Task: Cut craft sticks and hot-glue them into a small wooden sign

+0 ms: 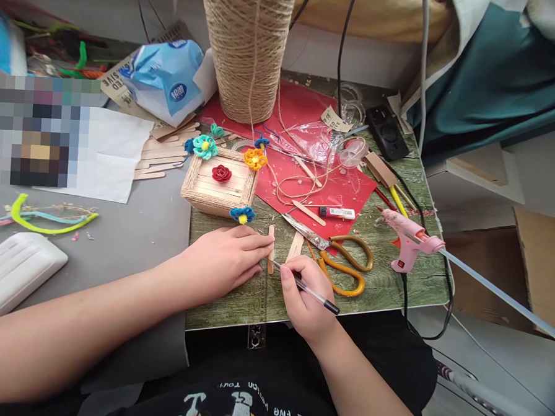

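My left hand point(231, 255) lies flat on the green wood-patterned board, fingers stretched out, fingertips at a short craft stick point(270, 257). Under and beside them runs a clear ruler point(256, 303), its end with cut-out shapes jutting past the board's edge. A black-capped pen point(329, 305) is gripped in my right hand point(307, 299), its tip at the right edge of the stick. Just beyond my left hand stands a twine-wrapped box point(208, 195) with a craft-stick top, a red rose and yarn flowers. More craft sticks point(295, 246) lie near my right hand.
Orange-handled scissors point(331, 243) lie right of my hands. A pink glue gun point(413, 240) with a long glue stick sits at the right edge, its cable hanging over. Behind are a tall twine cone point(246, 51), red paper point(288, 177), a glue tube point(337, 213) and a blue packet point(165, 81).
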Motion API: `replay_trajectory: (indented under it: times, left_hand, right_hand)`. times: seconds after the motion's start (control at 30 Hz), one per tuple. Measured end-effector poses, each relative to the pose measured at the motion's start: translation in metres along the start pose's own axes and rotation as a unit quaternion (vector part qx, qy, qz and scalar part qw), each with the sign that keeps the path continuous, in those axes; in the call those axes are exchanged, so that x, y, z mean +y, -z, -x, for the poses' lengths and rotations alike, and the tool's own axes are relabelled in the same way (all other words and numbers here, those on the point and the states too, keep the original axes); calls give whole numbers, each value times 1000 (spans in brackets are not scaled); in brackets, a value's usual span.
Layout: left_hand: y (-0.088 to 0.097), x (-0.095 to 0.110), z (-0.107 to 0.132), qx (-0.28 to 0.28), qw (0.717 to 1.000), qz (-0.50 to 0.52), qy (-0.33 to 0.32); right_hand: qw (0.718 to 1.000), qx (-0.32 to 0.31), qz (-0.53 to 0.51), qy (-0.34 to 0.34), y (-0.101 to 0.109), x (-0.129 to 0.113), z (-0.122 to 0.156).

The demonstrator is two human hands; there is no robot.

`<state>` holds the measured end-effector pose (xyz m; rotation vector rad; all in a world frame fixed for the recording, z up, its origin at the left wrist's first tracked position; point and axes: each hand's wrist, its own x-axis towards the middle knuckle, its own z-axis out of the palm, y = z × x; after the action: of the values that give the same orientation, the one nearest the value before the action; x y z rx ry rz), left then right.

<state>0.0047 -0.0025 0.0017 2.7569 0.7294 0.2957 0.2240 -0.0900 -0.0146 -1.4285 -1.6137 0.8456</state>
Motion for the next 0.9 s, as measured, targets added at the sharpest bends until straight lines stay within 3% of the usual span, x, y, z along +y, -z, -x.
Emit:
replay_trajectory:
  times: [0.9]
  left_hand:
    - [1,1,-1,-3,1000,2,10]
  right_hand:
    - [1000,10,-6,-12,-1,5,5]
